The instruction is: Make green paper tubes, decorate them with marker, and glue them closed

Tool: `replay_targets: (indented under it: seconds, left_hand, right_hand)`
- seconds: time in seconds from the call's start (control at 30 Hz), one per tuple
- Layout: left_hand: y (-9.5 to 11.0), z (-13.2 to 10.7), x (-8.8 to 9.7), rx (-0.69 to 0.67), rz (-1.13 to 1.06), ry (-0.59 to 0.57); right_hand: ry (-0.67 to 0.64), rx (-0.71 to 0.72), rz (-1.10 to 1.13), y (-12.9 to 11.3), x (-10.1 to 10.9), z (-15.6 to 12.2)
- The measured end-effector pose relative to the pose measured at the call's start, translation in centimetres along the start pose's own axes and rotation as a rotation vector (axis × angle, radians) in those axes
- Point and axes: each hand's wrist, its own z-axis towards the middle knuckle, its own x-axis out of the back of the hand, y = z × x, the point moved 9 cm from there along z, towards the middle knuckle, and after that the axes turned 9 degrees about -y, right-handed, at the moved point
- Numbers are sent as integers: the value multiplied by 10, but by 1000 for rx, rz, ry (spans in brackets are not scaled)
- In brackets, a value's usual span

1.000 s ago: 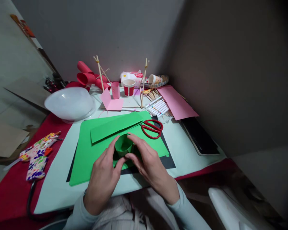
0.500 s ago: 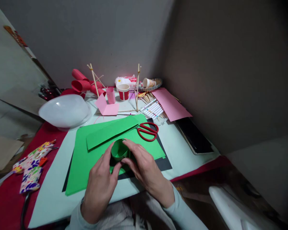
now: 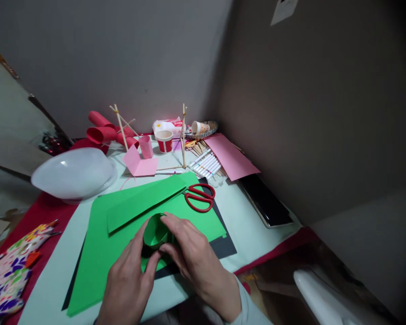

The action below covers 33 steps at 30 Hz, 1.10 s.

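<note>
A strip of green paper curled into a tube [image 3: 155,234] is held between my two hands, its open end facing up. My left hand [image 3: 130,275] wraps its left side, thumb at the near edge. My right hand [image 3: 194,259] grips the right side, with fingertips on the far rim and the thumb at the near side. Beneath lie green paper sheets [image 3: 91,257] on a black sheet [image 3: 226,243]. A folded green strip [image 3: 144,203] rests on the sheets, and red-handled scissors [image 3: 200,197] lie at its right end, blades mostly hidden.
Behind are a pink folded card [image 3: 140,167], a small pink tube [image 3: 145,147], a red paper cup [image 3: 164,141], tied sticks [image 3: 184,135] and markers [image 3: 208,164]. Pink paper [image 3: 233,158] overlaps a black tablet-like object [image 3: 265,201]. A white plastic bowl [image 3: 74,174] stands left.
The camera view has shifted, so the table things sit lower and further left. Both hands still hold the green tube, which now tilts slightly and shows a more pointed near side.
</note>
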Motion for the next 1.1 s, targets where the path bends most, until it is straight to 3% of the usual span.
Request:
replay_targets:
  seconds: [0.37, 0.8, 0.9, 1.0, 1.1]
  left_hand:
    - [1, 0, 0, 27, 74, -22]
    - [5, 2, 4, 14, -66, 4]
    - [0, 2, 5, 71, -181, -8]
    - [-14, 1, 6, 213, -408, -23]
    - [-31, -7, 14, 408, -736, 85]
  right_hand:
    - [-93, -70, -47, -2, 0, 2]
    - [-34, -11, 3, 1, 0, -1]
    - [-39, 23, 24, -3, 7, 1]
    - [-11, 24, 103, -8, 21, 7]
    - [82, -179, 409, 7, 31, 13]
